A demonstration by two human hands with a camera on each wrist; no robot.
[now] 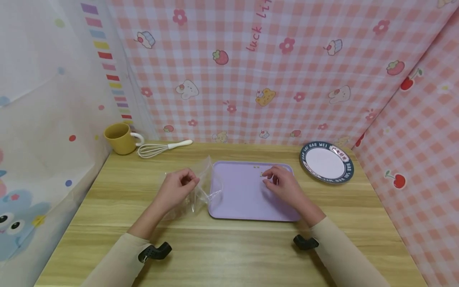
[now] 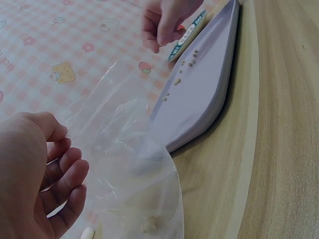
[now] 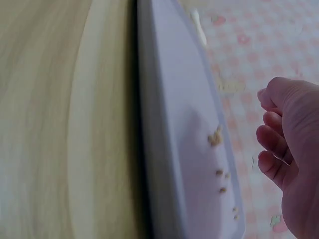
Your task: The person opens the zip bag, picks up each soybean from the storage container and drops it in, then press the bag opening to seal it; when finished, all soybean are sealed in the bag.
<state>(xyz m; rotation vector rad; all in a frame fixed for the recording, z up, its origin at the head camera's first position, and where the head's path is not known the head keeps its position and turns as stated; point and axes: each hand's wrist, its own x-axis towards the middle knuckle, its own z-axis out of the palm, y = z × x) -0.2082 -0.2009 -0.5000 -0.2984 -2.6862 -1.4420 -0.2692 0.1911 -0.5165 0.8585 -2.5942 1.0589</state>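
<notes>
My left hand [image 1: 178,185] pinches the top edge of a clear plastic zip bag [image 2: 132,124] beside the tray. Low in the bag, a small tan clump [image 2: 150,224] shows through the film. Over the far right part of a lilac tray [image 1: 236,195] hovers my right hand [image 1: 281,185], with its fingers bent and a gap between thumb and forefinger; nothing shows between them. Several small tan bits like dried beans [image 3: 215,138] lie along the tray's far side, close by the right hand. The bag overlaps the tray's left edge in the head view.
A yellow mug [image 1: 122,139] with a white handle stands at the back left, with a white whisk [image 1: 157,149] next to it. At the back right is a plate [image 1: 324,161] with a dark patterned rim. Patterned cloth [image 1: 244,79] backs the wooden table [image 1: 229,255].
</notes>
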